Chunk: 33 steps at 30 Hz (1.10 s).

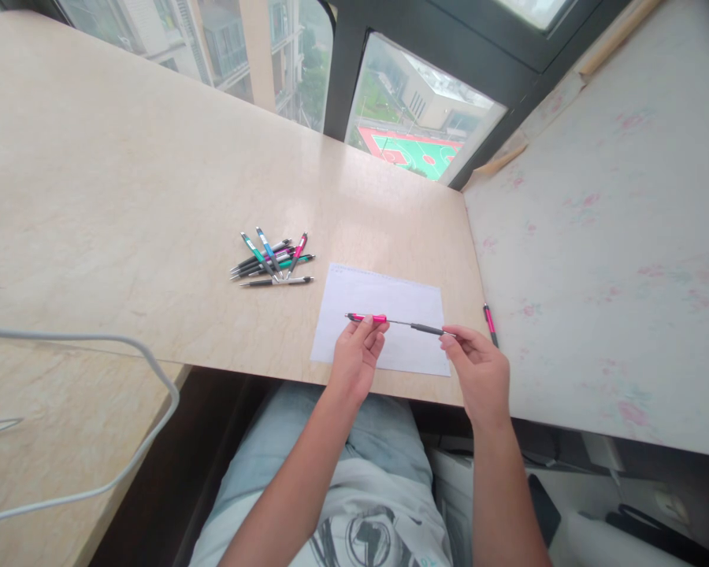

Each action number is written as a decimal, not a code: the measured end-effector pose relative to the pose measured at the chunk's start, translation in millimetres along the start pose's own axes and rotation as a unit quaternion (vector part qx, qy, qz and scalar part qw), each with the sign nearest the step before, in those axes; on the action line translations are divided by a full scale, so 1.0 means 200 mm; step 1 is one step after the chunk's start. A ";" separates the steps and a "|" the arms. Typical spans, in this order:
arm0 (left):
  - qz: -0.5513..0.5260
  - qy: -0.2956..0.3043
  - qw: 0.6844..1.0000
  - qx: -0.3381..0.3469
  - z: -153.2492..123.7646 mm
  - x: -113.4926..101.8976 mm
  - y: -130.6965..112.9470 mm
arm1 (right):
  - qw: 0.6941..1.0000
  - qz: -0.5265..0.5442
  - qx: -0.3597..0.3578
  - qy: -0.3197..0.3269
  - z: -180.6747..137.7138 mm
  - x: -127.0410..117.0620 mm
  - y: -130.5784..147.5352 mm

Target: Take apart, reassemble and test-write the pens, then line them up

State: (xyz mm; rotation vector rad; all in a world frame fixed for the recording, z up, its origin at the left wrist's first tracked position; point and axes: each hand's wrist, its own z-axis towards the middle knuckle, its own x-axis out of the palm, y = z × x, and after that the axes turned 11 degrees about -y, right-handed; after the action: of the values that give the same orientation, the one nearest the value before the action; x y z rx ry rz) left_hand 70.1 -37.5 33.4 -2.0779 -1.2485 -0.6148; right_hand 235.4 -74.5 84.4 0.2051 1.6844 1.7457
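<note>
My left hand [359,354] pinches the pink barrel [378,318] of a pen, its clip end pointing left. Between finger and thumb, my right hand [477,368] grips the pen's black front section [426,328]. The two parts are pulled apart, and a thin dark refill [399,322] spans the gap between them. Both hands hover over the near part of a white sheet of paper [402,295], which has faint writing along its top edge. My right fingertips cover the tip of the front section.
Several pens [272,256] in assorted colours lie in a pile left of the paper. Another pink pen [490,324] rests by the flowered wall [603,236]. A white cable [147,354] loops across the left side. Windows stand behind the tabletop [154,181].
</note>
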 end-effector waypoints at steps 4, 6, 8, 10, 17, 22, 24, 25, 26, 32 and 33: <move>0.025 0.022 0.999 -0.003 -0.01 0.00 0.01 | 1.000 -0.008 -0.004 0.024 -0.01 0.03 0.00; 0.042 0.037 0.998 -0.003 -0.02 0.00 0.02 | 0.999 -0.013 -0.009 0.033 -0.02 0.05 0.00; 0.056 0.046 0.997 -0.002 -0.02 0.01 0.02 | 0.999 -0.013 -0.010 0.036 -0.02 0.06 -0.01; 0.062 0.050 0.997 0.000 -0.03 0.01 0.03 | 0.999 -0.009 -0.006 0.036 -0.03 0.08 -0.01; 0.059 0.049 0.997 0.010 -0.01 0.00 0.03 | 0.999 -0.011 0.004 0.035 -0.03 0.09 -0.02; 0.062 0.049 0.997 0.017 -0.01 0.00 0.04 | 0.999 -0.015 0.003 0.037 -0.04 0.10 -0.01; 0.064 0.048 0.997 0.019 -0.01 0.00 0.03 | 0.999 -0.015 0.003 0.034 -0.04 0.10 -0.01; 0.065 0.048 0.997 0.020 -0.01 0.00 0.03 | 0.999 -0.015 0.004 0.032 -0.04 0.11 -0.01; 0.066 0.049 0.996 0.021 -0.01 0.00 0.03 | 0.999 -0.016 0.003 0.031 -0.04 0.11 -0.01; 0.070 0.049 0.996 0.028 -0.01 0.00 0.03 | 0.999 -0.041 -0.007 0.034 -0.03 0.10 -0.03; 0.072 0.049 0.996 0.028 -0.01 0.00 0.03 | 0.998 -0.042 -0.005 0.035 -0.03 0.10 -0.03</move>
State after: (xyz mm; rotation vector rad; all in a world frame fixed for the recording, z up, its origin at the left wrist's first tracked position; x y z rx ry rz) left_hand 74.9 -41.0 33.2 -2.0453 -1.0379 -0.6027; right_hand 219.3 -67.4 71.2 0.0678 1.7082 1.7174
